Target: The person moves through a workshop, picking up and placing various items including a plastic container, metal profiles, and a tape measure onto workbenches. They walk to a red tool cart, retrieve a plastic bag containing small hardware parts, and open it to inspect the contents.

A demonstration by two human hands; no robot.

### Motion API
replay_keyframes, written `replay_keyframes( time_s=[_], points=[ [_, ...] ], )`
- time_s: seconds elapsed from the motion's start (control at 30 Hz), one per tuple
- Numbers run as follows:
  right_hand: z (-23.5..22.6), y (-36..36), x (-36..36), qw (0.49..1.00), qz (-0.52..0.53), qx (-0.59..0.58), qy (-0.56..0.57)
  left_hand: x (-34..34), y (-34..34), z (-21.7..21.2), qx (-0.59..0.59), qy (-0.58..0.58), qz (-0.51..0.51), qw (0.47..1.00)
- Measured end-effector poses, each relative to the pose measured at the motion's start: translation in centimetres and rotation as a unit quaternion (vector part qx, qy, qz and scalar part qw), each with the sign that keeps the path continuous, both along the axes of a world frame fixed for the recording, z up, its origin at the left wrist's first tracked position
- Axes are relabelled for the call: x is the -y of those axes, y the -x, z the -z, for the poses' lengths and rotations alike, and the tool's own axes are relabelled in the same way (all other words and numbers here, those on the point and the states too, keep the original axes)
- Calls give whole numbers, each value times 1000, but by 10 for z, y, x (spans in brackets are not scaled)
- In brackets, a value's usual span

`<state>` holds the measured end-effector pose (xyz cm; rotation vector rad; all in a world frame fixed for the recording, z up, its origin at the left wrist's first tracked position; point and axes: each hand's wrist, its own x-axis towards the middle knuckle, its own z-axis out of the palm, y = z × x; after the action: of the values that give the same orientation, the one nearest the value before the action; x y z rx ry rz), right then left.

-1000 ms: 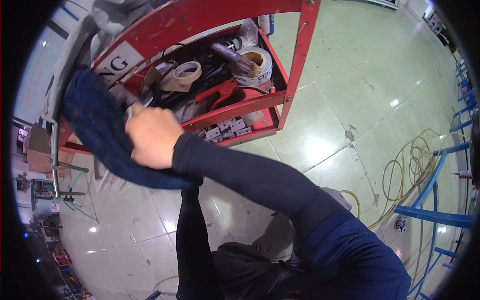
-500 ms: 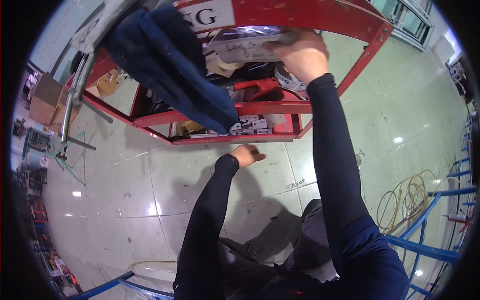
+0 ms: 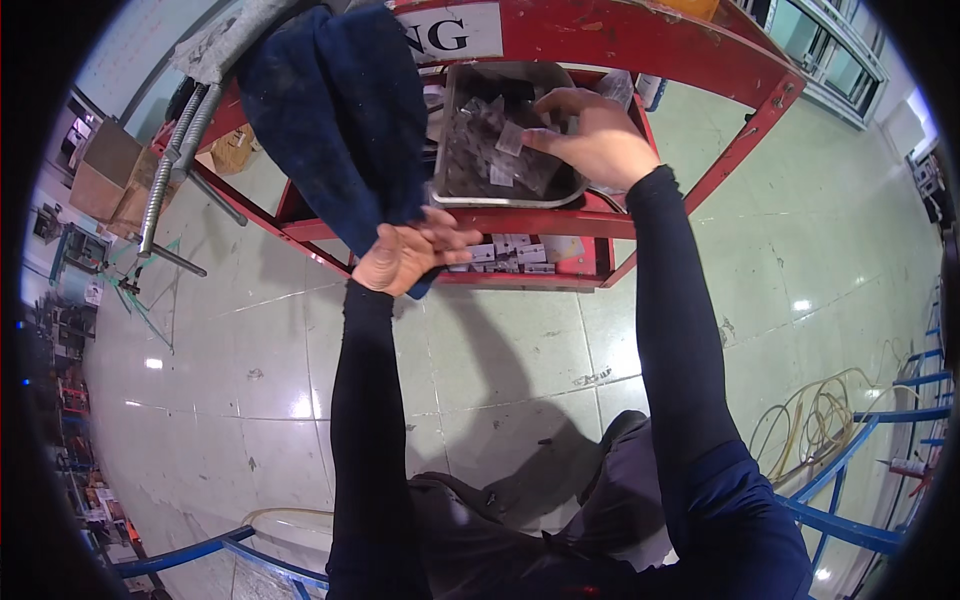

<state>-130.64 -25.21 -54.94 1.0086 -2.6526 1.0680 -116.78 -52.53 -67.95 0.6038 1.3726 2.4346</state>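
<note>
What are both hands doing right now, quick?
Left hand: open, in front of the dark blue cloth; contact unclear.
Right hand: open, thumb and fingers apart, over plastic bags in the tray; no grip visible.

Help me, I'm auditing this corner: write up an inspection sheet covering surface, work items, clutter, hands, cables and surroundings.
Surface: red cart, paint chipped along its upper beam.
Work items: metal-rimmed tray on the cart, holding small clear bags; dark blue cloth hanging at left.
Clutter: small pale blocks on the lower shelf.
Right hand: over the tray, at the bags; grip unclear.
Left hand: open, by the cloth's lower end; contact unclear.
Cables: yellowish hose or cable coiled loosely on the floor at right.
Surroundings: blue metal frame at lower right, cardboard box at left.
</note>
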Motion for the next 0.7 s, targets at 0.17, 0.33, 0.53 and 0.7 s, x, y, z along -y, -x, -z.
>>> replay_keyframes(
  time_s=[0.17, 0.33, 0.53, 0.7],
  points=[
    [50, -6, 41, 998, 32, -30, -47, 31, 6, -22, 25, -68, -420, 904],
    [87, 14, 48, 987, 135, -9, -89, -40, 30, -35, -33, 231, -496, 836],
    [56, 28, 34, 943, 226, -130, 206, -59, 32, -24, -59, 359, -509, 780],
    [55, 23, 38, 987, 141, -38, 72, -59, 33, -27, -41, 337, -507, 792]
  ],
)
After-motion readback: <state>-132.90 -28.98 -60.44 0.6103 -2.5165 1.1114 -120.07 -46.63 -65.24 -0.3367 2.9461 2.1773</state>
